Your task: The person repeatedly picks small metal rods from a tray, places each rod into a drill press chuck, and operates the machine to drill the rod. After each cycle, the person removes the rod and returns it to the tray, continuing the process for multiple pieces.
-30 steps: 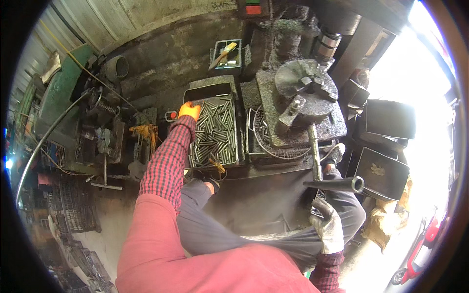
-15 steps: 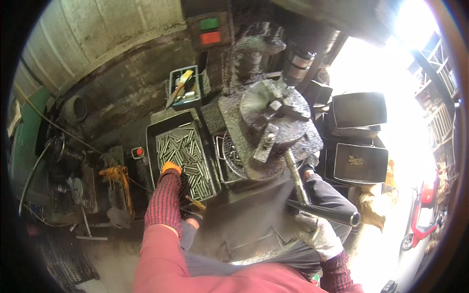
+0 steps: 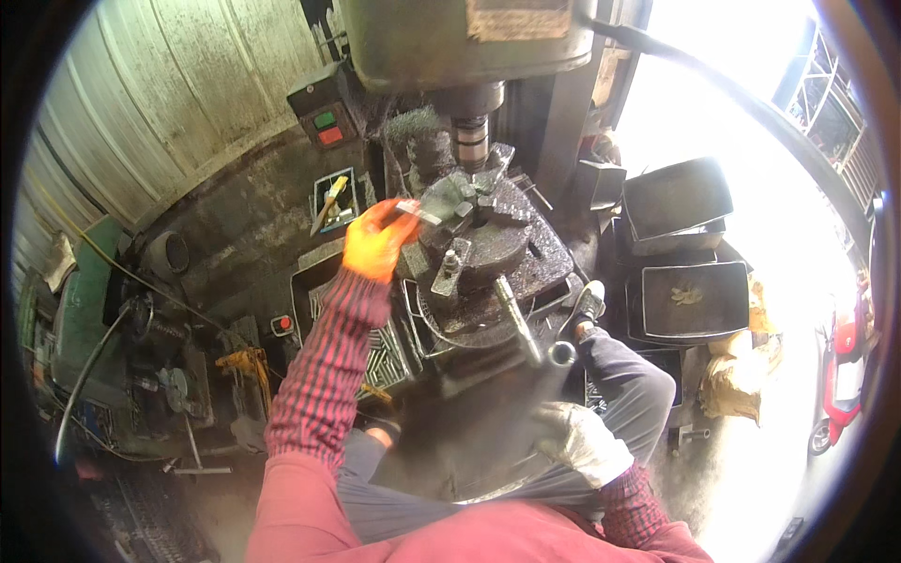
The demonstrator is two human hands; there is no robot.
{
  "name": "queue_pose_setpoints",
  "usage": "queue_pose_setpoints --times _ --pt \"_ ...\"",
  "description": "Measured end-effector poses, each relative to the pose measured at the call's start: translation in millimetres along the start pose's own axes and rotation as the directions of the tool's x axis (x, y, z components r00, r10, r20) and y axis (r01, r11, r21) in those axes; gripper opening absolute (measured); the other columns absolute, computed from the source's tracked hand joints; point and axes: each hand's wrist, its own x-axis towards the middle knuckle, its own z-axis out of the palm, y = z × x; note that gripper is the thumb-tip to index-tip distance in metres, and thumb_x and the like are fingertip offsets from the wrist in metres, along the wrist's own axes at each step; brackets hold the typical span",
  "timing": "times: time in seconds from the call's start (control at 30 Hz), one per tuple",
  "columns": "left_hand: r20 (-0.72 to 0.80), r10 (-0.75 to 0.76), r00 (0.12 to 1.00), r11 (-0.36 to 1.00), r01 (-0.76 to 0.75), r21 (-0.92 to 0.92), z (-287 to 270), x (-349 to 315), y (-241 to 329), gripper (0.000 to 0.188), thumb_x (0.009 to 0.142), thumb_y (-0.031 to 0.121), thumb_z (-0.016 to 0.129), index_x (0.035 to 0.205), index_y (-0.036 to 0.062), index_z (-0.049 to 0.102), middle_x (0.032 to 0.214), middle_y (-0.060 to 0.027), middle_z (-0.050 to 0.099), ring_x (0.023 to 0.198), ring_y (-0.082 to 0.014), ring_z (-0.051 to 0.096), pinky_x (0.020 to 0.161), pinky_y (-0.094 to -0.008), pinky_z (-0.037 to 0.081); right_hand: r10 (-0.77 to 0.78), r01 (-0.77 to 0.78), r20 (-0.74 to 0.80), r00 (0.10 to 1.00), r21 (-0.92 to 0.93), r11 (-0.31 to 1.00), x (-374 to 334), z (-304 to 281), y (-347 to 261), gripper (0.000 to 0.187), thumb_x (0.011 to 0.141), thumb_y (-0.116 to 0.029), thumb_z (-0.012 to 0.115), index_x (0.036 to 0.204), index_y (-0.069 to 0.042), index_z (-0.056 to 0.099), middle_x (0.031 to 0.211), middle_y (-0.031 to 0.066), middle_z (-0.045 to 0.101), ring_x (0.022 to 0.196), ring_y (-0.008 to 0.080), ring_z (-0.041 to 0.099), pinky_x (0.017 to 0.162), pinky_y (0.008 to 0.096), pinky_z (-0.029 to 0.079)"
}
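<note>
My left hand [image 3: 374, 242], in an orange glove, pinches a short metal rod [image 3: 418, 212] beside the jaws of the round chuck [image 3: 481, 246]. The rod's outline is smeared by motion. On the machine's table, the chuck sits under the drill press spindle [image 3: 471, 141]. A steel bar [image 3: 516, 317] slants from the chuck toward me, with a pipe handle [image 3: 562, 354] at its end. My right hand [image 3: 589, 448], in a whitish glove, is just below the handle. Its fingers are blurred, so their grip cannot be made out. My left forearm partly covers a bin of metal rods [image 3: 383, 361].
A small box [image 3: 335, 202] with a yellow-handled brush stands behind my left hand. Dark trays [image 3: 694, 300] are stacked at the right. The drill press head [image 3: 465, 47] overhangs the chuck. A switch box [image 3: 324, 127] is at the back left. My knees flank the work area.
My left hand has risen from the rod bin to the chuck with a rod. The pipe handle has swung round, and my right hand has shifted slightly left. The view has tilted up.
</note>
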Motion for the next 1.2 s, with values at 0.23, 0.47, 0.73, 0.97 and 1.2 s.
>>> queue_pose_setpoints --times 0.23,0.47,0.73,0.97,1.2 --pt "0.032 -0.101 0.994 0.968 0.091 0.235 61 61 -12 0.011 0.097 0.007 0.079 0.106 0.0014 0.078 0.096 -0.0004 0.077 0.085 -0.0093 0.069 0.078 -0.0272 0.057 0.021 -0.024 -0.164 0.986 -0.015 1.0 -51 -1 23 0.054 0.08 -0.016 0.085 0.131 -0.008 0.073 0.132 0.0211 0.071 0.125 0.0383 0.067 0.107 0.044 0.054" --pt "0.123 -0.09 0.988 0.771 -0.009 0.637 64 62 -7 0.017 0.097 0.014 0.079 0.108 0.0018 0.075 0.089 -0.0023 0.074 0.077 -0.0099 0.069 0.066 -0.0276 0.055 0.236 -0.155 -0.202 0.951 0.347 0.925 -42 -3 33 0.064 0.078 -0.01 0.087 0.139 -0.004 0.068 0.139 0.0209 0.069 0.133 0.0326 0.064 0.112 0.0376 0.05" --pt "0.118 -0.179 0.977 0.538 -0.003 0.843 79 53 17 0.035 0.091 0.032 0.082 0.115 0.0071 0.08 0.11 -0.0124 0.08 0.104 -0.0232 0.075 0.093 -0.0348 0.056 0.222 -0.102 -0.34 0.914 0.339 0.935 77 44 26 0.074 0.09 -0.034 0.086 0.149 0.001 0.057 0.124 0.0145 0.074 0.113 0.0185 0.07 0.097 0.0296 0.053" --pt "0.076 -0.153 0.985 0.518 0.014 0.855 83 54 18 0.039 0.089 0.033 0.084 0.115 0.004 0.08 0.108 -0.0114 0.081 0.102 -0.0194 0.075 0.093 -0.0326 0.055 0.06 -0.186 0.177 0.982 0.959 0.212 93 58 -72 0.068 0.107 -0.05 0.061 0.15 0.002 0.054 0.142 0.017 0.064 0.129 0.0224 0.059 0.11 0.0357 0.047" --pt "0.102 -0.194 0.976 0.616 0.04 0.787 75 61 9 0.03 0.092 0.024 0.083 0.113 0.0031 0.08 0.102 -0.007 0.081 0.096 -0.0117 0.073 0.087 -0.0293 0.055 -0.584 0.5 -0.043 0.811 -0.467 0.729 58 -74 -103 0.083 0.069 -0.036 0.086 0.139 -0.001 0.061 0.139 0.0213 0.062 0.138 0.0393 0.055 0.126 0.0568 0.033"
